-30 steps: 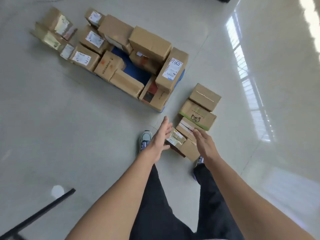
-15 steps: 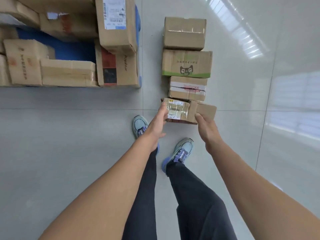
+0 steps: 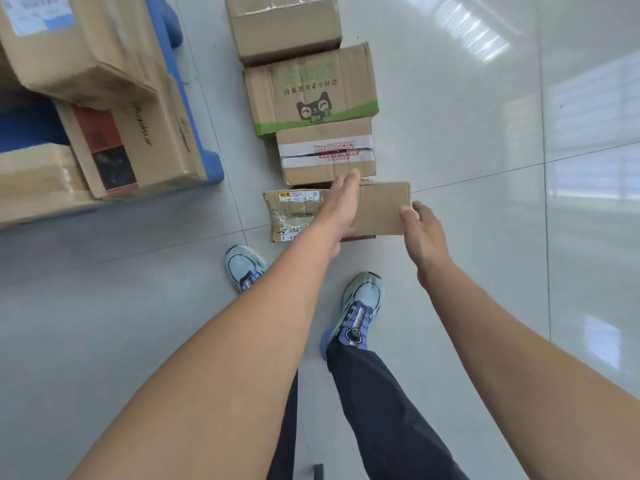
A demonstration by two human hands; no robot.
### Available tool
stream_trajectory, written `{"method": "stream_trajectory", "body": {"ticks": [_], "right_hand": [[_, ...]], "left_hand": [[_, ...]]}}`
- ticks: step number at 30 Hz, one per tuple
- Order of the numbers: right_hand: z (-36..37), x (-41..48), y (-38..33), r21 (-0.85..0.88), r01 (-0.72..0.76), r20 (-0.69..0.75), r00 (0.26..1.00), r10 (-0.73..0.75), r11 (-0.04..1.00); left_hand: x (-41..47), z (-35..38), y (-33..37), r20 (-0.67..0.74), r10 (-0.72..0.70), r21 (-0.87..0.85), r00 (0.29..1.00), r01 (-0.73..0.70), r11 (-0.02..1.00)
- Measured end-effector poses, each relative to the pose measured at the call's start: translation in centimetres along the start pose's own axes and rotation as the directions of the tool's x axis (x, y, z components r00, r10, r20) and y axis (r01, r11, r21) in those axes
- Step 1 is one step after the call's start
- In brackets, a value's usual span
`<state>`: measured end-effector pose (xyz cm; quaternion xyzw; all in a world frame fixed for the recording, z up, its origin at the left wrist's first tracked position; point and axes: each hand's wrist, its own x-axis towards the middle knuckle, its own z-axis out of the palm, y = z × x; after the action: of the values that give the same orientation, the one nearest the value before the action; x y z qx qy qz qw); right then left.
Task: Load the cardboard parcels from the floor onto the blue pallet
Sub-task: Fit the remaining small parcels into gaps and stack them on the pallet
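Left hand [image 3: 341, 202] lay flat, fingers straight, across a flat brown cardboard parcel [image 3: 381, 209] (label taped left of that hand); right hand [image 3: 420, 230], fingers curled, gripped its right edge.

- Plain brown cardboard parcel [image 3: 284, 26], farthest in the floor row: cut off by the top edge.
- Blue plastic pallet [image 3: 213, 168]: mostly buried under boxes, runs off left.
- Flat brown cardboard parcel with a taped label [image 3: 381, 209]: middle covered by the left hand [image 3: 341, 206]; label print too small to read.
- Right hand [image 3: 420, 230] at its right edge: grip unclear.
- Small dark object [image 3: 318, 471] at the bottom edge: cropped, unidentifiable.
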<state>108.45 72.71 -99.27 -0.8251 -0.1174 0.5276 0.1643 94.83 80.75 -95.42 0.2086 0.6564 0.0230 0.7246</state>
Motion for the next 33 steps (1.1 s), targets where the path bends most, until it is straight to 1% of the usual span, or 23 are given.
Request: {"method": "stream_trajectory", "body": {"ticks": [5, 9, 12, 18, 21, 23, 25, 29, 31, 33], "right_hand": [[0.2, 2.0, 1.2, 0.084, -0.037, 0.024, 0.999, 0.035, 0.996], [1.0, 2.5, 1.4, 0.083, -0.019, 0.043, 0.999, 0.015, 0.996], [1.2, 2.7, 1.3, 0.109, -0.026, 0.031, 0.999, 0.023, 0.994], [-0.2, 1.5, 0.3, 0.121, 0.015, -0.035, 0.999, -0.01, 0.993], [-1.9, -0.4, -1.3, 0.088, 0.1, -0.095, 0.991, -0.092, 0.991], [-3.1, -2.1, -3.1, 0.017, 0.174, -0.129, 0.977, -0.17, 0.985], [-3.8, -3.8, -5.3, -0.072, 0.256, -0.137, 0.955, -0.264, 0.964], [-2.9, -7.4, -10.6, -0.197, 0.406, -0.098, 0.897, -0.43, 0.892], [-1.2, -9.3, -13.5, -0.242, 0.468, -0.075, 0.865, -0.497, 0.85], [1.0, -11.0, -16.1, -0.284, 0.528, -0.02, 0.831, -0.556, 0.8]], "left_hand": [[2.5, 0.7, 0.3, -0.087, -0.023, 0.054, 0.996, 0.028, 0.998], [3.5, 1.0, 1.0, -0.099, -0.067, 0.14, 0.993, 0.081, 0.987], [3.6, 1.4, 1.6, -0.099, -0.076, 0.184, 0.992, 0.093, 0.979], [2.3, 1.8, 2.1, -0.089, -0.036, 0.151, 0.995, 0.049, 0.987], [0.1, 2.2, 2.5, -0.106, -0.008, 0.121, 0.994, 0.02, 0.992], [-1.3, 2.1, 2.8, -0.08, 0.022, 0.062, 0.997, -0.017, 0.998], [-3.0, 1.7, 3.3, -0.083, 0.063, 0.012, 0.995, -0.062, 0.998], [-6.5, -1.1, 4.9, -0.158, 0.142, -0.04, 0.977, -0.15, 0.988], [-8.2, -3.5, 5.5, -0.21, 0.143, -0.082, 0.967, -0.163, 0.983], [-9.6, -6.4, 5.5, -0.256, 0.109, -0.126, 0.96, -0.145, 0.981]]}}
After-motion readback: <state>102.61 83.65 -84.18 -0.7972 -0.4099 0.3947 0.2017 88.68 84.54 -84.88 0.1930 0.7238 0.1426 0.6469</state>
